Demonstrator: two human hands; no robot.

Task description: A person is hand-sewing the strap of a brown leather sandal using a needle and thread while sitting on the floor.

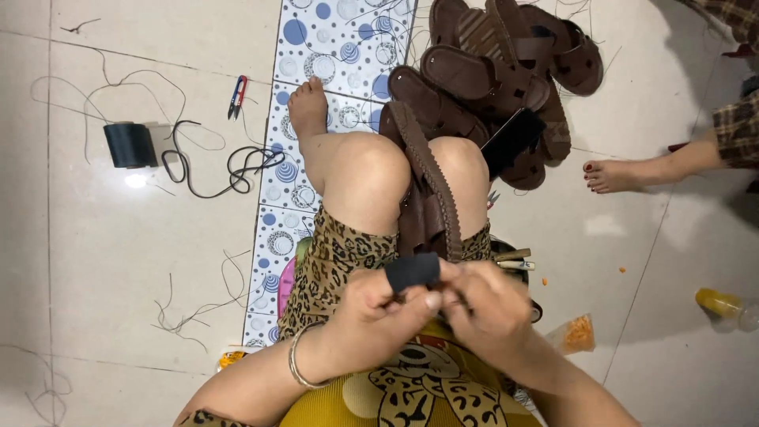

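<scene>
While a brown sandal [431, 190] lies between the knees, both hands, left hand [379, 312] and right hand [486, 304], pinch its strap end, black finger guard [411, 271] on.

A brown sandal [431, 186] is clamped between the knees, and its near end is pinched by the left hand [379, 312] and the right hand [486, 304], which are pressed together. A black finger guard [411, 271] is worn on the left hand. A pile of brown sandals [494, 75] is heaped on the tiled floor [118, 261], and a thread spool [130, 145] and snips [236, 96] are seen towards its left edge.
</scene>
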